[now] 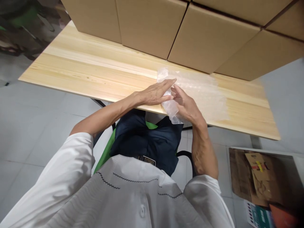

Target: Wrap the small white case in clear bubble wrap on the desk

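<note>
A sheet of clear plastic (204, 95) lies toward the right half of a pale wooden table (102, 72), thin, milky and see-through, with faint wrinkles; its right part is spread flat, while its left edge is bunched into a shiny, crumpled fold whose near end sticks out past the table's near edge. The person's left hand (157, 92) rests palm down over that fold, nearly flat, its fingers stretched out together and not closed around anything. The right hand (188, 104) comes in from the right, fingers loosely bent, beside the fold; whether it pinches the plastic cannot be told. Counted, there are one plastic sheet, one table and two hands, and along the far side at least three plain brown cardboard boxes (152, 27), cut off by the view. One green chair (106, 152) shows beneath the person
</note>
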Tool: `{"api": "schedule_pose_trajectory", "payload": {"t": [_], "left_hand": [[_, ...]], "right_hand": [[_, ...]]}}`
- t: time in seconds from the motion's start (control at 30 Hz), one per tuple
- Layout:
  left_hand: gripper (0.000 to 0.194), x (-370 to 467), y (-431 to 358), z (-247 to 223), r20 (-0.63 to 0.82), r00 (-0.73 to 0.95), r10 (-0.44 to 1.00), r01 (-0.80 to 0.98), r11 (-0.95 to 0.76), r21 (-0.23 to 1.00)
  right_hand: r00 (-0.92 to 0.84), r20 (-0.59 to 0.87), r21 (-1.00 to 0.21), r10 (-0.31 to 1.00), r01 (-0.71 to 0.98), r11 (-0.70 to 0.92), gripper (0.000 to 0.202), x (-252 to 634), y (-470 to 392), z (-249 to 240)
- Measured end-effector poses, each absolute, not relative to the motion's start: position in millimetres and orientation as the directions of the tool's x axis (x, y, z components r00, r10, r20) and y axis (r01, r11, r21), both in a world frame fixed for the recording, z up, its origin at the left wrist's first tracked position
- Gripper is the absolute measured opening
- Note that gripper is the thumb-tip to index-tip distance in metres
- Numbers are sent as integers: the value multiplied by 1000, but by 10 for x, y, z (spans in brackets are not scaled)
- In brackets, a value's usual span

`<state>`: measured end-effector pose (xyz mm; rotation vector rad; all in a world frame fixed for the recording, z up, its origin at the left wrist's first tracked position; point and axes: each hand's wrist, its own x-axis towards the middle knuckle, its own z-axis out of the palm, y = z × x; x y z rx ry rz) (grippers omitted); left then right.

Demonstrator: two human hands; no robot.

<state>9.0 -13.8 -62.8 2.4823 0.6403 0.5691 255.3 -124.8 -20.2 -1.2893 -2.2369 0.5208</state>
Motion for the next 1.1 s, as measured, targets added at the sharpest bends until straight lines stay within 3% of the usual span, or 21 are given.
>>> {"api": "schedule_pose_trajectory", "payload": {"t": [0.1, 0.2, 0.27, 0.33, 0.5, 0.77, 1.1], "left_hand": [[103, 83, -100, -642, 212, 814, 541, 358, -755, 548], [104, 43, -61, -654, 151, 835, 529, 391, -764, 512], [100, 15, -44, -644, 115, 844, 524, 414, -773, 481], [90, 6, -41, -615, 97, 838, 538, 445, -774, 451], [81, 55, -124, -493, 59, 829, 557, 489, -772, 406], [76, 76, -175, -449, 11, 821, 571, 520, -755, 399], [85, -81, -47, -389, 40, 890, 454, 371, -773, 514]], "right_hand": [[-282, 360, -506, 889, 741, 440, 74, 2470, -1508, 48], [-436, 442, -267, 784, 771, 579, 62, 2147, -1816, 266], [-549, 414, -114, 726, 760, 640, 55, 1888, -1936, 305], [-538, 331, -59, 775, 808, 586, 50, 1700, -1965, 255], [-371, 292, -26, 882, 918, 395, 53, 1693, -1892, 4], [-320, 289, -30, 902, 939, 342, 58, 1879, -1890, -216], [-220, 288, -74, 932, 965, 251, 50, 1811, -1952, -360]]}}
